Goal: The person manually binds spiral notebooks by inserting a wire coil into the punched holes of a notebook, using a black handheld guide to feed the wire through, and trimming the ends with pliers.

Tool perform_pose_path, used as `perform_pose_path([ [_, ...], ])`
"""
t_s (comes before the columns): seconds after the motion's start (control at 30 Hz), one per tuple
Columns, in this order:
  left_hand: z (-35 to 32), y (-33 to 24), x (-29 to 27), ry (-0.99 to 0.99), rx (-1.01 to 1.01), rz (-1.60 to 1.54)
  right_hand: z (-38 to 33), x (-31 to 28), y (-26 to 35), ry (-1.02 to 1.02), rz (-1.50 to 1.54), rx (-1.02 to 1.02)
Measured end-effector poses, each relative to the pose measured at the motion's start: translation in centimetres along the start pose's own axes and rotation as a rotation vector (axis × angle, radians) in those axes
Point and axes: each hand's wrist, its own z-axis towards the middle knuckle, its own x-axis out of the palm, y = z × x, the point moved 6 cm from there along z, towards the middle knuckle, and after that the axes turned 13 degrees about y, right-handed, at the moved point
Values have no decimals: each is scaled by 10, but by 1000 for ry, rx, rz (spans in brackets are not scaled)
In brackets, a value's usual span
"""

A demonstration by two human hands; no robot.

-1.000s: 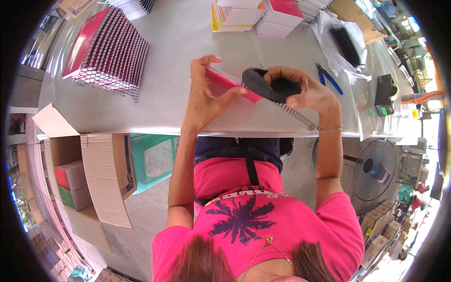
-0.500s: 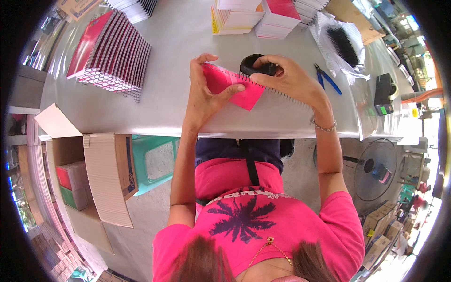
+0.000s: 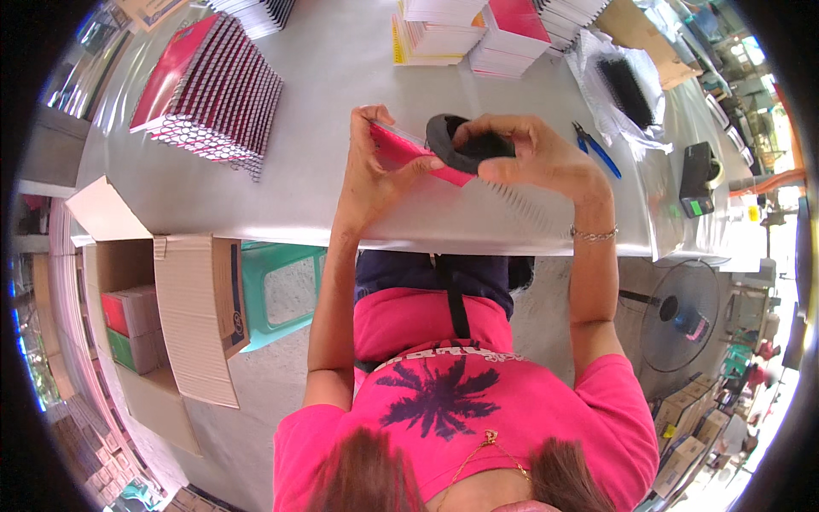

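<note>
My left hand [image 3: 368,179] grips a small pink-covered notebook [image 3: 394,148] by its left end, thumb on the near face and fingers behind. The notebook is tilted, with its far edge raised. In my right hand [image 3: 550,162] is a black ring-shaped piece [image 3: 442,145], held between thumb and fingers against the notebook's right end. A thin spiral binding coil [image 3: 516,203] runs out to the right below my right hand, slightly blurred. The ring hides where the coil meets the notebook.
Blue-handled cutters [image 3: 601,155] lie to the right, near a black tape dispenser [image 3: 698,177] and black coils [image 3: 625,90] on plastic wrap. Spiral-bound red notebooks [image 3: 213,94] are stacked at left, more stacks [image 3: 512,38] at the back. An open carton [image 3: 194,320] stands below the table's left edge.
My right hand has raised and tilted the black ring, showing its opening more and covering more of the notebook. The notebook has tipped, so less of its pink cover shows.
</note>
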Motion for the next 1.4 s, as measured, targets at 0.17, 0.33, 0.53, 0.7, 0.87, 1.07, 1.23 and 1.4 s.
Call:
perform_pose_path([
  [0.17, 1, 6, 1, 43, -2, -83, 10, 0, -8, -101, -213, 66],
  [0.33, 0, 6, 2, 55, -19, -85, 17, -12, -19, -245, -412, 128],
  [0.53, -5, 12, 0, 74, -18, -113, 19, -2, -21, -101, -263, 148],
  [0.7, -1, 7, 7, 95, -31, -141, 16, -1, -36, -150, 260, -13],
  [0.87, -3, 11, 4, 111, -52, -175, 24, -4, -35, -205, -2, 118],
  [1.07, -1, 15, 4, 163, -45, -260, 22, -6, -10, -235, -416, -21],
  [1.23, -2, 13, 5, 176, -84, -330, 12, 5, -8, -272, -238, -54],
  [1.4, -3, 17, 5, 210, -61, -415, 16, 8, -1, -240, -278, -37],
])
